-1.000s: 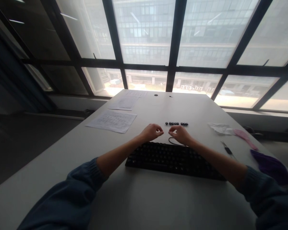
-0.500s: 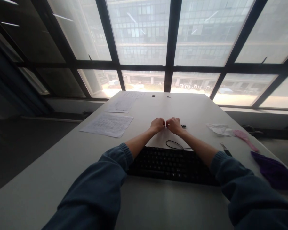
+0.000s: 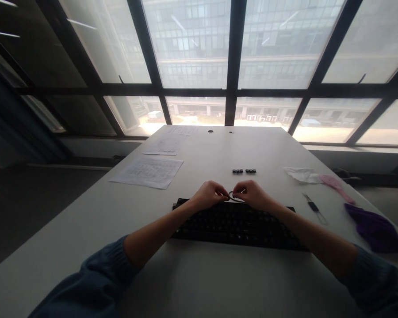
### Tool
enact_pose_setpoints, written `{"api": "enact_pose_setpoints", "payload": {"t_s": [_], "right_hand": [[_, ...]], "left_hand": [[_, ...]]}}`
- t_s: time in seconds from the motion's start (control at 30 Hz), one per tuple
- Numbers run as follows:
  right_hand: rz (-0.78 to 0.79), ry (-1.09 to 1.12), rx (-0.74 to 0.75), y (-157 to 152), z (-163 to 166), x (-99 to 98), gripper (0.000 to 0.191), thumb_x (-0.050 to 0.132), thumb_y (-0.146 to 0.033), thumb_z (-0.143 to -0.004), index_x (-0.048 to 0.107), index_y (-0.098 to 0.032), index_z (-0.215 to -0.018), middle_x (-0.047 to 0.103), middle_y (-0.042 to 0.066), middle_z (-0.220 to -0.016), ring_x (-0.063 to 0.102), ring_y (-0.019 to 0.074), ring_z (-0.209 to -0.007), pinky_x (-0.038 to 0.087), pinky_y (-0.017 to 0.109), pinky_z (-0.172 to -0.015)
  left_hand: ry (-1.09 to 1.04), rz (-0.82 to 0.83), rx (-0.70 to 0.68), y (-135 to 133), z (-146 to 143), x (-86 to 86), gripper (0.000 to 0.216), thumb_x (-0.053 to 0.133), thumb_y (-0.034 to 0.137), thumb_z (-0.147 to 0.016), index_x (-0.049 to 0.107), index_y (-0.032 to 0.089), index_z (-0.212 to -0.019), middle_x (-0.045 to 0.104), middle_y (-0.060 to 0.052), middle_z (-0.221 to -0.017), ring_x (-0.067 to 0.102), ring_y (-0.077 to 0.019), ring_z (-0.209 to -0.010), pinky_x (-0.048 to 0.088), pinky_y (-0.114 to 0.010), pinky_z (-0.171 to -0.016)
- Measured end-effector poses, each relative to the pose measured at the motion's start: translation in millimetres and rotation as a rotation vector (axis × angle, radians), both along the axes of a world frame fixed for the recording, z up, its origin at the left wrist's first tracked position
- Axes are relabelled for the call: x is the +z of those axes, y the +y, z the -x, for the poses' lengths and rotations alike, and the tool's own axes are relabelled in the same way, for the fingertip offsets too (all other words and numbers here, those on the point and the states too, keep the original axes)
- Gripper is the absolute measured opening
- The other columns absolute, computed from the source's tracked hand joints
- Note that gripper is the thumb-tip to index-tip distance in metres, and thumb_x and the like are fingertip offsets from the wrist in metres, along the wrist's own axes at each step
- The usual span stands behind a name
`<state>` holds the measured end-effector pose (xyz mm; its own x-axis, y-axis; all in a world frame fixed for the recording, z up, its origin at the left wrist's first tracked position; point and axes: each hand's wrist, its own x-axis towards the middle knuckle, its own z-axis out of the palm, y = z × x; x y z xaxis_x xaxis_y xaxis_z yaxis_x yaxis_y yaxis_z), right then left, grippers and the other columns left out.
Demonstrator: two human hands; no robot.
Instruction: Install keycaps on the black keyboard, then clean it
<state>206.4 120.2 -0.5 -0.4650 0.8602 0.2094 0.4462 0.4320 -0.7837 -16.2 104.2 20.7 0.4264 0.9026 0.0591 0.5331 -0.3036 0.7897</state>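
A black keyboard (image 3: pixel 239 225) lies across the desk in front of me. My left hand (image 3: pixel 210 194) and my right hand (image 3: pixel 252 194) meet close together over its far edge, fingers bent into pinches. Between the fingertips shows a loop of the thin black cable (image 3: pixel 238 201); whether they grip it or merely pass over it cannot be made out. Beyond my hands stand small black keycaps in two short groups, a left group (image 3: pixel 238 171) and a right group (image 3: pixel 251 171).
Printed sheets (image 3: pixel 149 172) lie at the left. On the right are a white tissue (image 3: pixel 303 175), a pink brush-like object (image 3: pixel 336 186), a keycap puller with a dark handle (image 3: pixel 313 206) and a purple cloth (image 3: pixel 373 227). Windows (image 3: pixel 199 48) rise behind the white desk (image 3: pixel 219 150).
Both hands have come back toward me, from beside the keycaps to the keyboard's far edge. The keycap groups and the dark-handled tool are now uncovered.
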Motion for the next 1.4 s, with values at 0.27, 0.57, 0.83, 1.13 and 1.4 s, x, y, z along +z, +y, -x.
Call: {"api": "enact_pose_setpoints", "payload": {"t_s": [0.27,0.57,0.83,1.13,1.4], "right_hand": [[-0.010,-0.073,0.015,-21.2,-1.0,-2.0,0.013,0.064,-0.015,-0.078,0.076,-0.018,-0.080,0.076,0.003,-0.078,0.067,0.0186,-0.075,0.051,0.028,-0.072],[-0.068,-0.103,0.025,-23.2,-2.9,0.7,0.017,0.061,-0.011,-0.078,0.076,-0.018,-0.080,0.075,0.003,-0.078,0.065,0.0182,-0.074,0.049,0.028,-0.070],[-0.109,-0.115,0.028,-27.6,0.7,-5.9,0.014,0.062,-0.010,-0.081,0.073,-0.019,-0.079,0.070,0.002,-0.078,0.062,0.0169,-0.073,0.047,0.028,-0.071],[-0.175,-0.142,0.015,-35.9,1.4,-8.7,0.010,0.067,-0.012,-0.084,0.070,-0.019,-0.078,0.068,0.003,-0.083,0.062,0.0180,-0.077,0.048,0.029,-0.074],[-0.281,-0.307,0.014,-45.5,-4.1,-10.0,0.015,0.063,-0.025,-0.093,0.071,-0.022,-0.080,0.072,0.006,-0.096,0.063,0.0226,-0.095,0.047,0.034,-0.086]], "left_hand": [[0.146,-0.161,0.037,-12.6,-5.6,-14.0,0.016,0.069,0.024,-0.078,0.082,0.023,-0.087,0.077,-0.002,-0.079,0.069,-0.0185,-0.079,0.050,-0.028,-0.075],[0.164,-0.196,0.039,-18.2,-8.5,-11.1,0.018,0.067,0.022,-0.080,0.082,0.022,-0.088,0.078,-0.004,-0.083,0.069,-0.0192,-0.079,0.053,-0.029,-0.081],[0.186,-0.263,0.014,-17.8,-6.4,-19.2,0.013,0.069,0.023,-0.082,0.081,0.023,-0.086,0.077,-0.003,-0.082,0.067,-0.0197,-0.083,0.050,-0.031,-0.085],[0.293,-0.403,-0.107,-20.3,-5.5,-15.4,0.014,0.067,0.020,-0.087,0.080,0.024,-0.088,0.078,-0.003,-0.092,0.066,-0.0207,-0.092,0.048,-0.033,-0.091],[0.459,-0.468,-0.213,-28.3,-6.4,-0.2,0.016,0.063,0.027,-0.093,0.078,0.023,-0.090,0.077,-0.004,-0.095,0.066,-0.0229,-0.096,0.044,-0.036,-0.090]]}}
